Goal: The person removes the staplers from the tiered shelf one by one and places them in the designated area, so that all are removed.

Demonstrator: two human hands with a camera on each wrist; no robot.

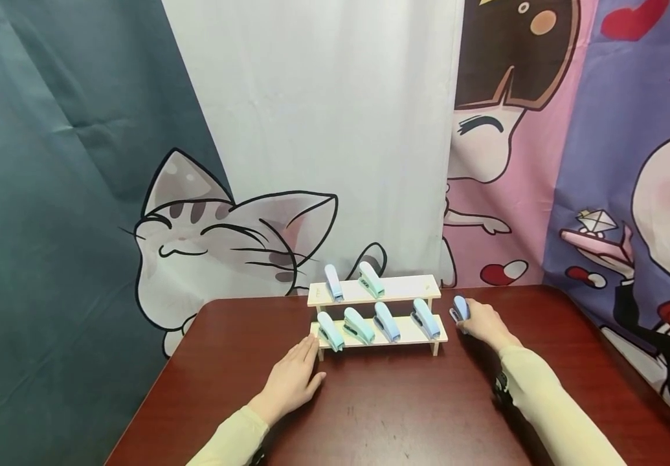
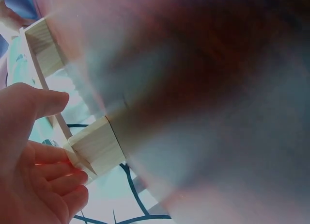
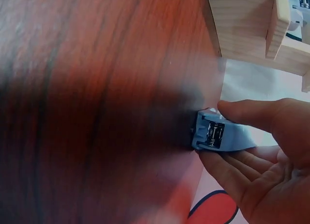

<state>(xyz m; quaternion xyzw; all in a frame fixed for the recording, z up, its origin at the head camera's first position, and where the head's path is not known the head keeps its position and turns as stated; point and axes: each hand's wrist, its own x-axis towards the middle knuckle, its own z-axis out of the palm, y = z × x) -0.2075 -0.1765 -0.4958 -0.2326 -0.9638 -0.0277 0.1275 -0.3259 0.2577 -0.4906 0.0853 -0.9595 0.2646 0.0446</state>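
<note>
A blue stapler (image 1: 460,309) is pinched between the thumb and fingers of my right hand (image 1: 484,325), just right of the wooden rack. In the right wrist view the same stapler (image 3: 213,133) shows one end, close over the table; whether it touches the wood I cannot tell. My left hand (image 1: 289,378) lies with extended fingers at the front left corner of the two-tier rack (image 1: 407,333). Its fingertips (image 2: 77,178) meet the rack's end in the left wrist view. On the lower tier stand two mint-green staplers (image 1: 359,325) and two blue staplers (image 1: 387,321).
The upper tier (image 1: 407,288) bears one blue stapler (image 1: 333,283) and one mint-green stapler (image 1: 371,279). Under everything is a dark red-brown table (image 1: 381,408). Behind its far edge hangs a cartoon-printed curtain (image 1: 323,129).
</note>
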